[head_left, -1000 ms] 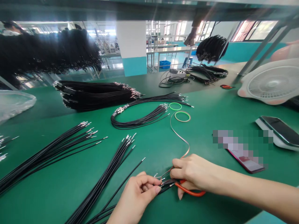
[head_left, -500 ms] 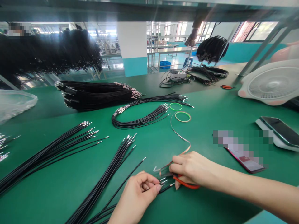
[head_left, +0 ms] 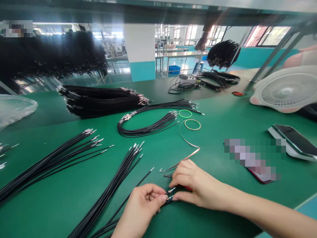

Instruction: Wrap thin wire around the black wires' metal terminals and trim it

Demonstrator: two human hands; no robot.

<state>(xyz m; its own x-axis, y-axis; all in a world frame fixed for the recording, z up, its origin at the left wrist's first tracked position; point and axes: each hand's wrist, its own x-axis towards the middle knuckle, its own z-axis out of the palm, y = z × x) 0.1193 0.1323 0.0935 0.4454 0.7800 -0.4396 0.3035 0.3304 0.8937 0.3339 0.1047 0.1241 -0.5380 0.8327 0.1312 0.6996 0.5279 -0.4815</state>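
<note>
My left hand [head_left: 148, 205] pinches a few black cables [head_left: 163, 202] close to their bare metal tips. My right hand [head_left: 192, 185] is curled around red-handled scissors [head_left: 188, 188], mostly hidden by the fingers. Its thumb and forefinger reach to the cable tips, apart from each other. A thin copper-coloured strip [head_left: 192, 153] passes behind the right hand, its pale end bent up beyond the knuckles. More loose black cables [head_left: 119, 210] run from the lower edge beside my left wrist.
Bundles of black cables lie left [head_left: 61, 155] and centre [head_left: 116, 185], with a looped bundle [head_left: 138, 134] behind them. Two green-edged rings [head_left: 192, 129] lie beyond my right hand. Phones [head_left: 300, 140] and a white fan [head_left: 288, 91] are at the right. A cable stack [head_left: 104, 102] stands at the back.
My right hand has moved left, its thumb and forefinger now at the cable tips. The scissors' red handles are mostly covered, and the copper strip has shifted with the hand.
</note>
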